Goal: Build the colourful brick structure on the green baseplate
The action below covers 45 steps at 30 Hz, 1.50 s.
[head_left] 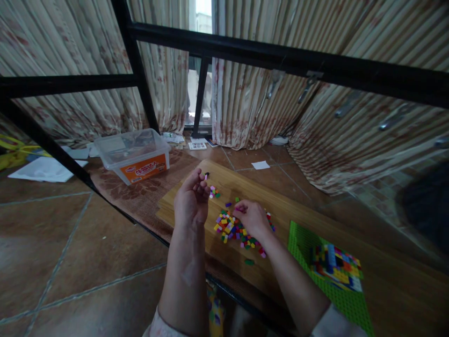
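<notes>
My left hand (192, 199) is raised over the left part of a wooden board (280, 192), palm turned up and fingers curled inward. Small pink and black toy bricks (206, 176) show right by its fingertips; whether they are gripped or lie behind is unclear. My right hand (253, 219) reaches over a loose heap of colourful toy bricks (228, 225), thumb and fingers pinched on a small magenta brick (238, 209). A smaller cluster of bricks (214, 192) lies between the hands. One green brick (249, 262) sits apart, nearer to me.
On the right, a green baseplate (298, 248) carries a built patch of multicoloured bricks (336, 267). A clear plastic tub (140, 152) with an orange label stands at the back left. A black metal bar (245, 47) crosses in front of the curtains (252, 103).
</notes>
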{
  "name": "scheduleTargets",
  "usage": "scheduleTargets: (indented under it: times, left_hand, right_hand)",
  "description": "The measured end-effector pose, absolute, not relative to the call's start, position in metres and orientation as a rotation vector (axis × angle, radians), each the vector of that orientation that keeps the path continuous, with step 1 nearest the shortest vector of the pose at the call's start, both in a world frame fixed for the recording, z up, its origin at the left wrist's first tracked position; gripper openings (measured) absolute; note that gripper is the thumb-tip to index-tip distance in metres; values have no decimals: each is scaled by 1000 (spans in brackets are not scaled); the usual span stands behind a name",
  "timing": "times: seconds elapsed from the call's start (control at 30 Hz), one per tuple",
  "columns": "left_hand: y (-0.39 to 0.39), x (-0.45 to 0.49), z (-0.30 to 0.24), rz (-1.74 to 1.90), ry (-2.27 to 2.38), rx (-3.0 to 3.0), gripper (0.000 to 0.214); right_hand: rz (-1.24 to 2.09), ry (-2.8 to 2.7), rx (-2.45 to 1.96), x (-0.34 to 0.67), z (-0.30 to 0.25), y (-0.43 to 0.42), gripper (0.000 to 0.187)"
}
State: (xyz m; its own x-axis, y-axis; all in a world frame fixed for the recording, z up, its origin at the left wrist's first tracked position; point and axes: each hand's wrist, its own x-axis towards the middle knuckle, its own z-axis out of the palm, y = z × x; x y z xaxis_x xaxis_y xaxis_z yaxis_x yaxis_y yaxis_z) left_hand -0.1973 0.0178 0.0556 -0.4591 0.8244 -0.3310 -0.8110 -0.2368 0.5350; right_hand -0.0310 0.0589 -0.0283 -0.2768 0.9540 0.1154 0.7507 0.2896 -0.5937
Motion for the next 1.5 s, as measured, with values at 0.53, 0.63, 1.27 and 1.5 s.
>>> scheduleTargets:
  times: [0.53, 0.63, 1.27, 1.5]
  left_hand:
    - [1, -62, 38, 1043, 811, 1190, 21]
    - [-4, -43, 33, 1003, 844, 1223, 21]
    - [-4, -24, 35, 1019, 1052, 1144, 18]
    - [-9, -12, 31, 909, 1024, 792, 23]
  right_hand:
    - [1005, -1237, -1255, 75, 36, -27, 26]
    - [1013, -1202, -1261, 94, 30, -37, 26]
    - [875, -880, -1298, 208, 29, -65, 27]
    - [942, -909, -1332, 204, 22, -60, 31]
